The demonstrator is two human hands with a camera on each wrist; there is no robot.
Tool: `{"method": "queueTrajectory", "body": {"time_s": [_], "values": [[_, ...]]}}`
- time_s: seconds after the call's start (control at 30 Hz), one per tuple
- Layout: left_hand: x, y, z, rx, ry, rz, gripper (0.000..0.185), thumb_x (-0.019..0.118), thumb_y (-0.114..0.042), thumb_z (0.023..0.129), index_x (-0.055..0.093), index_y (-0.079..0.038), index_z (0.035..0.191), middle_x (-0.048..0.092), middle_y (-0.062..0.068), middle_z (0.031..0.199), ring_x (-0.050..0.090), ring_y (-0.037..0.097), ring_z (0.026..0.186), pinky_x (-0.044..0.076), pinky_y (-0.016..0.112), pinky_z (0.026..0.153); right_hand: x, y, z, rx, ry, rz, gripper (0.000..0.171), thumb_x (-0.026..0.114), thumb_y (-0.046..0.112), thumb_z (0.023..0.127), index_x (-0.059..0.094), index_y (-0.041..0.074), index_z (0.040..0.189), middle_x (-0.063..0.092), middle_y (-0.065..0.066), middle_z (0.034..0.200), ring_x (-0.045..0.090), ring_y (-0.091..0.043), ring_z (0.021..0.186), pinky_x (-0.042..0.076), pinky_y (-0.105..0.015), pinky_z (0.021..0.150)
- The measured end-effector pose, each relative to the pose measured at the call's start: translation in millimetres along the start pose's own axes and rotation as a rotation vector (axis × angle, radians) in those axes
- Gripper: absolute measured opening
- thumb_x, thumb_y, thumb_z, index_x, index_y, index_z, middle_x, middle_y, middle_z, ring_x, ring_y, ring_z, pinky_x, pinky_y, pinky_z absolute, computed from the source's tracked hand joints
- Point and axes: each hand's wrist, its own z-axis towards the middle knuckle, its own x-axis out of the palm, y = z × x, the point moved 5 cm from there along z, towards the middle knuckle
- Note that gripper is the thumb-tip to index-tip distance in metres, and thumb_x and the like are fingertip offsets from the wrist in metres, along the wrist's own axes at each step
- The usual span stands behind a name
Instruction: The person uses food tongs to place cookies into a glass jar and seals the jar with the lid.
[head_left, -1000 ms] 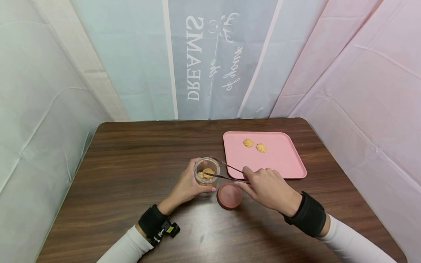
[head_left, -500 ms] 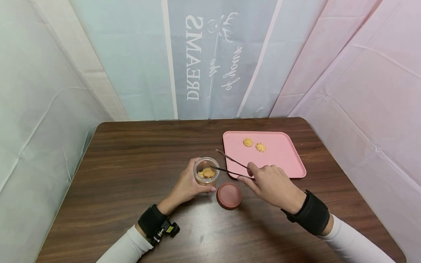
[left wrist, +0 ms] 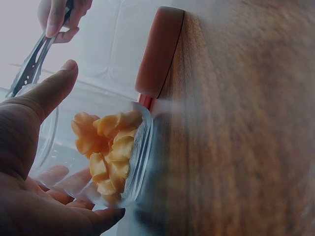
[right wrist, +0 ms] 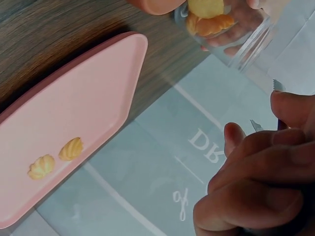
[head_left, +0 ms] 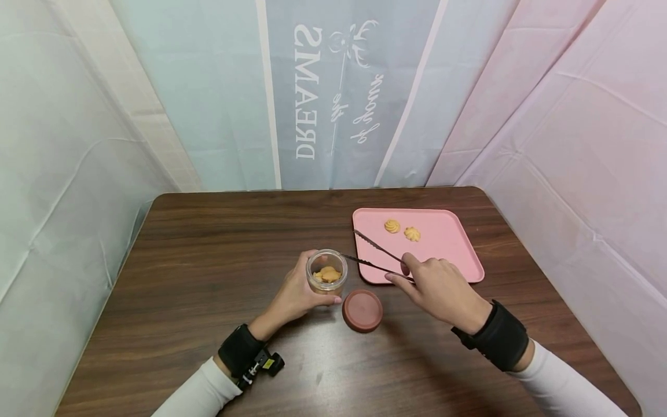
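Cookies sit piled inside a small clear jar on the brown wooden table. They are golden yellow and have wavy, bumpy edges. The jar is round, has no lid on it, and you can see right through its glass. The left hand wraps around the jar, with the thumb on one side and the fingers curled around the other. Just beside the jar, to the right, a round reddish-brown lid lies flat on the table. The right hand pinches a pair of thin metal tongs between the thumb and fingers. The tongs are spread apart and hold nothing. Their tips point toward the jar, one tip near the jar's rim and the other over the edge of a pink tray. The tray is flat with round corners and sits on the right part of the table. Two more cookies lie on it, near its far side: a left cookie and a right cookie, close together but not touching.
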Motion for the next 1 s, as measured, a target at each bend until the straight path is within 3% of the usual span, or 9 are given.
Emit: {"method": "queueTrajectory", "body": {"time_s": [1.0], "values": [[0.8,2.5,0.1,0.007,-0.005,-0.005,0.102,0.105,-0.027,0.064,0.045,-0.010,0.146,0.066,0.014,0.140,0.064,0.034,0.127,0.046,0.055,0.106,10,-53,-11,0.123,-0.007,0.019,0.035,0.073,0.036,0.101,0.053,0.011,0.086,0.039,0.005,0.051,0.038,-0.013,0.047,0.032,-0.031,0.048]]}}
